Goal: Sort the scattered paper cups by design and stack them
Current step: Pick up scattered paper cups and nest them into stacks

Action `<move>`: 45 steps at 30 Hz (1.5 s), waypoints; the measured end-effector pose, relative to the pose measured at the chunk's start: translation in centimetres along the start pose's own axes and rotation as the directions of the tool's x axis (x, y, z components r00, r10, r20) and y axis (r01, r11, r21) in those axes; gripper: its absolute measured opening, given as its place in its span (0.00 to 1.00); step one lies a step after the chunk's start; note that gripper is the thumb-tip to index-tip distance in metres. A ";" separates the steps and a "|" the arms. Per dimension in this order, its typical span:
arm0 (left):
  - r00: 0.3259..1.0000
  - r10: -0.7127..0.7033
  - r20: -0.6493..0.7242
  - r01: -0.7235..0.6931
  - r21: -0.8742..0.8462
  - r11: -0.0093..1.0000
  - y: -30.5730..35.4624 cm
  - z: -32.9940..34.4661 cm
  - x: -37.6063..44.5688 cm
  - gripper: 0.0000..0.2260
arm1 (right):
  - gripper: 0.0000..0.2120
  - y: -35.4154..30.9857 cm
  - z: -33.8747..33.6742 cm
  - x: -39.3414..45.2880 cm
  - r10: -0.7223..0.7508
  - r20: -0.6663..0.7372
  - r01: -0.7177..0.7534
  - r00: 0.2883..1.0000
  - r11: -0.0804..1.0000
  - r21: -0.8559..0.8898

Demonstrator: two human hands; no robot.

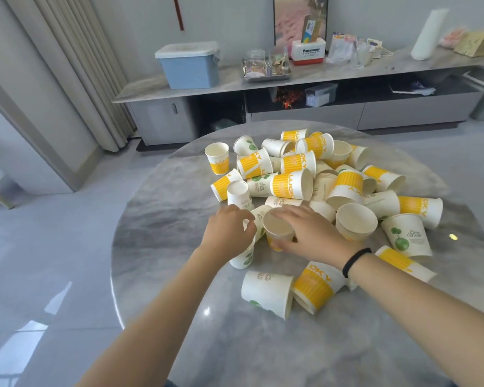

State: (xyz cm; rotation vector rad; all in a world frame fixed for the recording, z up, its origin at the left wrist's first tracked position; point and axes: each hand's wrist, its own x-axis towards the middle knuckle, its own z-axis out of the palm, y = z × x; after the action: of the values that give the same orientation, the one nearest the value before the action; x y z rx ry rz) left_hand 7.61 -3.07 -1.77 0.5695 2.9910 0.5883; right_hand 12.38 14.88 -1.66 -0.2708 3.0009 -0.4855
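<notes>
Two hands reaching into heap on round table (pixel 179 344). Right hand (pixel 313 236) curling around upright yellow-banded cup (pixel 277 230), likely lifting it for sorting. Left hand (pixel 229 230) gripping green-print cup (pixel 245 256) just beside it. Beyond fingertips, mixed cup pile (pixel 319 177) lying unsorted, unstacked.

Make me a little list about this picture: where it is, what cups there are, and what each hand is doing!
place: round grey table
cups: heap of paper cups, unsorted
designs: yellow band cup; white cup with green plant
left hand: gripping a green plant cup
right hand: around an upright yellow cup
wrist: black band
stacks: none finished
</notes>
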 end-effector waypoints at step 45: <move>0.978 0.122 0.167 -0.116 -0.044 0.992 4.7 3.7 -0.5 0.39 | 0.10 2.0 -2.5 -3.5 0.317 -0.353 -0.140 0.881 0.885 0.444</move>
State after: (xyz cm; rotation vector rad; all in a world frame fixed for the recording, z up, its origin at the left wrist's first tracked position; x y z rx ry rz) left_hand 10.09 2.16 -3.49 0.7599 2.7973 0.5648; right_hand 15.20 18.18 0.25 0.2659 3.1463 -1.2609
